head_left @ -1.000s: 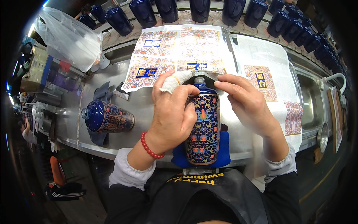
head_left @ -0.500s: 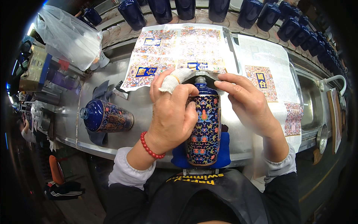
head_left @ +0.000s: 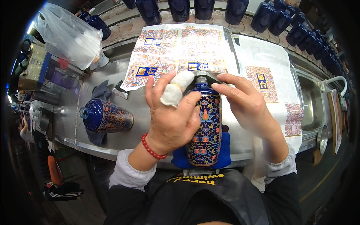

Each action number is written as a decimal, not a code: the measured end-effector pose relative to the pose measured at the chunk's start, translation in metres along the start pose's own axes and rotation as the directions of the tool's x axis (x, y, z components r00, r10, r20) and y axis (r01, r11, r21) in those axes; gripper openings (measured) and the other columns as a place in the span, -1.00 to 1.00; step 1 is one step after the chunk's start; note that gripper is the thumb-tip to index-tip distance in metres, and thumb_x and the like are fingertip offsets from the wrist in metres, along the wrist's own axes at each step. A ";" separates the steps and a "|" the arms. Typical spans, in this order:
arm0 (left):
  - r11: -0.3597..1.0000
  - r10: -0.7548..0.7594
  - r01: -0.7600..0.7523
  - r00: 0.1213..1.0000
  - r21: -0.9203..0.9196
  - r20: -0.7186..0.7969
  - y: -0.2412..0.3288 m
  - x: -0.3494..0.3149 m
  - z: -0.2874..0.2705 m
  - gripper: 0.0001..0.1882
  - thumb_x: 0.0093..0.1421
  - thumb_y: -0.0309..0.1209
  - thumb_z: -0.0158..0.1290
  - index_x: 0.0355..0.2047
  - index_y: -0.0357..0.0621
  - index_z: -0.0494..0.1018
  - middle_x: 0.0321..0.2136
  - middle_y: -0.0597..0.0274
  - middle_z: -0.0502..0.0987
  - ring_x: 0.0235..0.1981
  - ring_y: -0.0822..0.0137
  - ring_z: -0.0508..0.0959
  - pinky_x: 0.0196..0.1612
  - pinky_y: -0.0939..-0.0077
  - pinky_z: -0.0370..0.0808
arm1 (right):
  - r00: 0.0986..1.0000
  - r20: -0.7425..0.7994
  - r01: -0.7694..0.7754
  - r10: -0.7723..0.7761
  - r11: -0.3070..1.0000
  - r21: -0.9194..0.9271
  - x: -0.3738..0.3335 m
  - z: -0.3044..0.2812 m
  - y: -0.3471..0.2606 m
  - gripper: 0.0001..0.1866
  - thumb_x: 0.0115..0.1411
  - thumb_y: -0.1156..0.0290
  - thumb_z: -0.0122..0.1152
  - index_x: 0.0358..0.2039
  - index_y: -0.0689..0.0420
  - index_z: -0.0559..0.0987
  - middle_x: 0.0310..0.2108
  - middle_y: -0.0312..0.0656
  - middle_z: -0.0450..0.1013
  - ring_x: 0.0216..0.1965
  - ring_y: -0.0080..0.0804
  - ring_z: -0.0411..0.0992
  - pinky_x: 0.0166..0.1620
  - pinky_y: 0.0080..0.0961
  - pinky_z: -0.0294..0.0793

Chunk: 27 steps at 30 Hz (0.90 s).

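Note:
A dark blue bottle (head_left: 203, 129) with a colourful floral pattern rests in front of me on a blue cloth (head_left: 224, 150), its clear neck pointing away. My left hand (head_left: 170, 112) bends around its left shoulder, thumb and forefinger against it. A white cloth cover (head_left: 173, 93) is wrapped on one finger of that hand. At the right of the neck, my right hand (head_left: 243, 97) has its fingers stretched out, the tips by the shoulder and a grey strip (head_left: 210, 76) behind the neck. Another patterned bottle (head_left: 107, 116) lies on its side to the left, on a dark cloth (head_left: 98, 92).
Printed pattern sheets (head_left: 165, 56) lie beyond the bottle, with more paper (head_left: 262, 52) at the right. Plain blue bottles (head_left: 180, 9) line a curved conveyor (head_left: 187, 26) at the back. A metal sink (head_left: 311, 101) is at far right, a plastic bag (head_left: 69, 35) at far left.
My left hand's covered finger has shifted and lifted a little, and its fingers spread. Both hands stay at the bottle's top. The plain bottles at the back have moved right.

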State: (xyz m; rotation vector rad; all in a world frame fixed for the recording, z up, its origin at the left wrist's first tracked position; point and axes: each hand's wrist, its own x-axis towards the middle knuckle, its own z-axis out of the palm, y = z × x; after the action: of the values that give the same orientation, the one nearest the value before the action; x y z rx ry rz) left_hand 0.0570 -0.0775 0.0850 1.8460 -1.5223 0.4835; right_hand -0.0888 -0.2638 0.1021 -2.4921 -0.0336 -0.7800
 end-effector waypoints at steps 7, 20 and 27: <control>0.998 -0.044 0.042 0.998 -0.053 -0.036 0.001 -0.016 0.001 -0.63 0.16 -0.32 0.19 -0.02 -0.14 0.62 0.03 0.00 0.59 0.26 -0.04 0.36 0.44 -0.14 -0.11 | 0.995 0.089 0.041 -0.034 0.996 -0.082 0.006 -0.002 -0.011 -0.45 0.01 0.79 0.26 0.02 0.05 0.68 0.09 0.07 0.48 0.11 0.03 0.49 0.11 -0.21 0.54; 0.997 -0.044 0.043 0.999 -0.058 -0.017 0.004 -0.019 0.004 -0.60 0.20 -0.37 0.16 0.06 -0.19 0.59 -0.03 0.04 0.62 0.12 -0.05 0.50 0.42 -0.15 0.00 | 0.978 0.135 0.180 -0.162 0.974 -0.136 0.024 -0.003 -0.013 -0.61 -0.03 0.65 0.35 -0.12 0.17 0.67 0.06 0.07 0.47 0.06 0.08 0.49 0.07 -0.16 0.54; 0.994 -0.054 0.051 0.998 -0.097 -0.031 0.003 -0.020 0.006 -0.59 0.19 -0.39 0.17 0.06 -0.22 0.57 -0.02 0.02 0.61 0.12 -0.06 0.50 0.42 -0.16 0.01 | 0.975 0.141 0.194 -0.174 0.970 -0.147 0.025 -0.001 -0.011 -0.63 -0.01 0.67 0.32 -0.12 0.16 0.67 0.06 0.07 0.47 0.06 0.08 0.49 0.05 -0.17 0.55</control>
State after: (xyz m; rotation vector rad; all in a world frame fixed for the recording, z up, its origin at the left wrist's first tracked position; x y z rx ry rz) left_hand 0.0485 -0.0679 0.0688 1.7904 -1.4455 0.4077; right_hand -0.0707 -0.2578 0.1211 -2.7180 -0.2613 -0.7213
